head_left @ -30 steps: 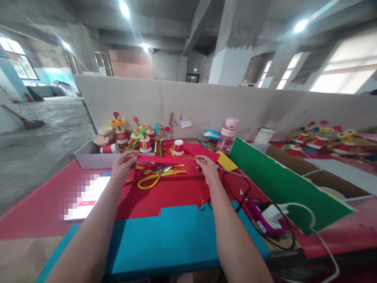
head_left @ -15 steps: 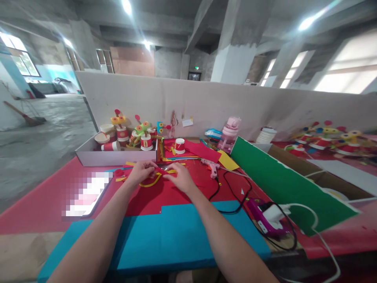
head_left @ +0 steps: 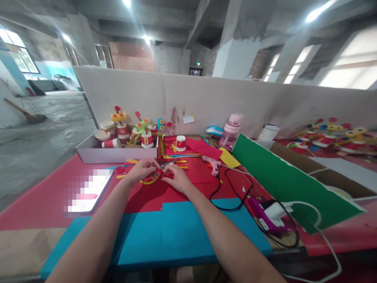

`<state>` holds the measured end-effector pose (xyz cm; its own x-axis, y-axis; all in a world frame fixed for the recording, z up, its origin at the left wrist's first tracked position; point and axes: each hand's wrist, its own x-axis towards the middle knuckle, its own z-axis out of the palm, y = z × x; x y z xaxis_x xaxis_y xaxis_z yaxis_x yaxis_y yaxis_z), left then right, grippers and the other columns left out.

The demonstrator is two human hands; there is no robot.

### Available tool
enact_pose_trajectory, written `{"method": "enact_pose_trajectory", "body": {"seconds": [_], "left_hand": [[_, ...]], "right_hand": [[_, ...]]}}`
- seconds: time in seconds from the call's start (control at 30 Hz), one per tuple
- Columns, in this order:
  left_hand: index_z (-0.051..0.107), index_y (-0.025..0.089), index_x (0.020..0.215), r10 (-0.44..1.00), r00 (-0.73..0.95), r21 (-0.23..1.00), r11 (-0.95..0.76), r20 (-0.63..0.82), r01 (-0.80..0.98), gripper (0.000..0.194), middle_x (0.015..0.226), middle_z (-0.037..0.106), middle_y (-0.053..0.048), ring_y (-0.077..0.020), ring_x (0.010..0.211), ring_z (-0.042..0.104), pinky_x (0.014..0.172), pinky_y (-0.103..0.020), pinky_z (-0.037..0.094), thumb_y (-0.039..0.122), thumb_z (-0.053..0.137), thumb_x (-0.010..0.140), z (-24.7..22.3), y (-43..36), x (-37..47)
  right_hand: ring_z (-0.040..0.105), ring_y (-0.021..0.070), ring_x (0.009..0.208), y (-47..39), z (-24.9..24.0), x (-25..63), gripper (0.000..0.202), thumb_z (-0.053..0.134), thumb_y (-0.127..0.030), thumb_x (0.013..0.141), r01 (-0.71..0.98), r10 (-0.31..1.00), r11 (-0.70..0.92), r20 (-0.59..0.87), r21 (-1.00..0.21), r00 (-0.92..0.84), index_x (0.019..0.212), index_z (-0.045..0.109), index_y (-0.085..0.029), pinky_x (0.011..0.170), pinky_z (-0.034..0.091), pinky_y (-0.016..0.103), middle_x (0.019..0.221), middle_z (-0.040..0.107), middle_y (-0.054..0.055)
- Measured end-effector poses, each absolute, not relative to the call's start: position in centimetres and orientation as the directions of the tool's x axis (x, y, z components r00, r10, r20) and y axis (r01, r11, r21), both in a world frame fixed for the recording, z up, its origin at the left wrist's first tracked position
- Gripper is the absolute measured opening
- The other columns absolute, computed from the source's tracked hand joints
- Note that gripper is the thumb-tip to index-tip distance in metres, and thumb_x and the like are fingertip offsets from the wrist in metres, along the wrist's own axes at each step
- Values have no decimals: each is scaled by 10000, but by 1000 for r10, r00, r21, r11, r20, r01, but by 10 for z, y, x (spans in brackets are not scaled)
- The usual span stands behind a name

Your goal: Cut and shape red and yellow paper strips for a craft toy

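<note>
- A blue sheet [head_left: 188, 232] lay along the worktop's [head_left: 29, 241] near edge.
- Beyond it, left hand [head_left: 143, 171] and right hand [head_left: 178, 179] pinched a red strip [head_left: 161, 173], probably paper, by yellow-handled scissors [head_left: 150, 182].
- Toward the far-left corner stood a white box [head_left: 118, 155].

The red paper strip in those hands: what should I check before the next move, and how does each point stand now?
1. Grip: ok. The left hand and right hand hold the red paper strip between their fingers.
2. Strip's ends lined up: cannot tell. Fingers cover most of it.
3. Hands well away from the yellow-handled scissors: not ok. They are right by them, partly hiding them.
4. Pink glue gun apart from the hands: ok. It lies beyond the right hand.
5. Glue gun cool: cannot tell. Heat doesn't show.
</note>
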<state>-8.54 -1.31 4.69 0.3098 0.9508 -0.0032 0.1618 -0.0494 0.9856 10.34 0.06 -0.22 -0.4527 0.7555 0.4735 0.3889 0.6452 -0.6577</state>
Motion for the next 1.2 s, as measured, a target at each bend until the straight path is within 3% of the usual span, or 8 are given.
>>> {"method": "enact_pose_trajectory", "body": {"seconds": [0.2, 0.43, 0.8, 1.07, 1.2], "left_hand": [[618, 127, 821, 923, 375, 985, -138, 92, 98, 194, 623, 683, -30, -133, 587, 637, 576, -226, 481, 111, 565, 636, 56, -20, -86], [622, 124, 858, 908, 397, 975, -191, 134, 109, 181, 691, 705, -41, -143, 671, 664, 638, -230, 502, 149, 641, 679, 59, -21, -91], [665, 128, 842, 892, 406, 950, -277, 200, 140, 226, 715, 710, -46, -140, 669, 664, 635, -225, 516, 318, 715, 731, 54, -16, -95], [677, 142, 835, 876, 413, 917, -351, 250, 190, 193, 742, 715, -38, -133, 678, 660, 639, -218, 515, 297, 718, 726, 47, -11, -94], [674, 138, 847, 877, 410, 915, -353, 251, 194, 212, 744, 715, -42, -149, 700, 668, 661, -239, 524, 304, 718, 723, 47, -11, -96]], "right_hand": [[562, 133, 759, -6, 3, 96, 191, 681, -324, 754, 120, 802, 516, 429, -848, -417, 798, 547, -195, 764, 452, 277, 807, 570, -21], [539, 126, 710, -9, 10, 97, 316, 739, -410, 675, -27, 817, 412, 382, -911, -431, 742, 519, -195, 720, 445, 270, 745, 548, -34], [490, 111, 634, -6, 12, 101, 293, 713, -407, 690, 53, 837, 412, 354, -910, -417, 712, 524, -185, 637, 412, 248, 688, 529, -36], [464, 108, 627, -9, 13, 99, 315, 708, -407, 694, 50, 834, 410, 352, -911, -424, 685, 474, -196, 613, 397, 235, 665, 478, -49], [515, 130, 713, -7, 10, 100, 255, 693, -374, 720, 85, 815, 494, 428, -865, -391, 741, 510, -198, 678, 431, 251, 741, 535, -26]]}}
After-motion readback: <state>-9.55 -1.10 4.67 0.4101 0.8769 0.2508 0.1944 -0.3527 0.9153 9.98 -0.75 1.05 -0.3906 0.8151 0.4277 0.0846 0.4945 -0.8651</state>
